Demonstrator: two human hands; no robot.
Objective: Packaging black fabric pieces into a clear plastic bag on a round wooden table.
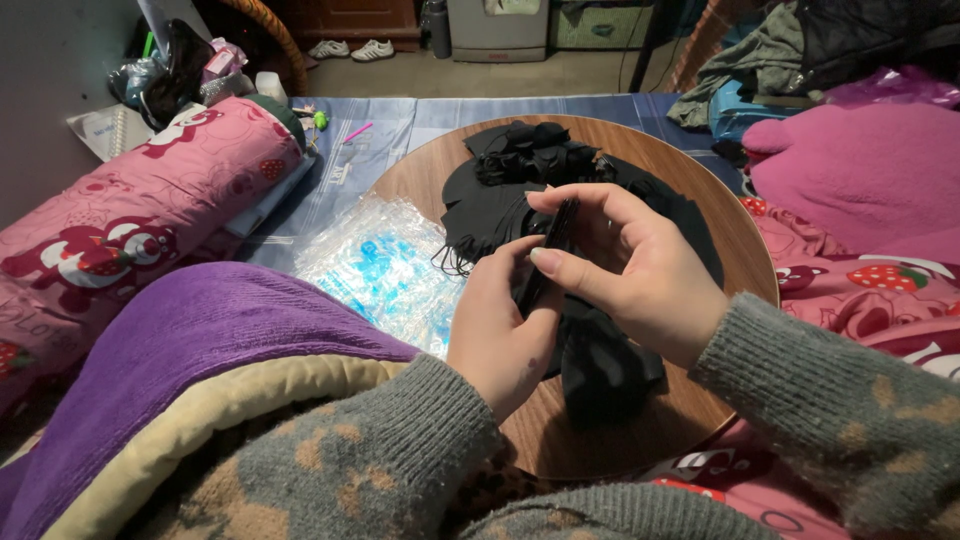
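Observation:
Both my hands hold a thin stack of black fabric pieces [556,240] edge-on above a round wooden tray [735,240]. My left hand [500,325] grips the stack's lower end. My right hand [630,270] pinches its upper part with thumb and fingers. More black fabric pieces lie under my hands [600,365]. A larger heap of black fabric pieces with loops [530,165] covers the tray's far side.
A pile of clear plastic bags with blue print [385,265] lies left of the tray on a blue mat [400,120]. A pink patterned bolster [140,215] is at left, a purple blanket [190,330] over my lap, pink bedding [860,170] at right.

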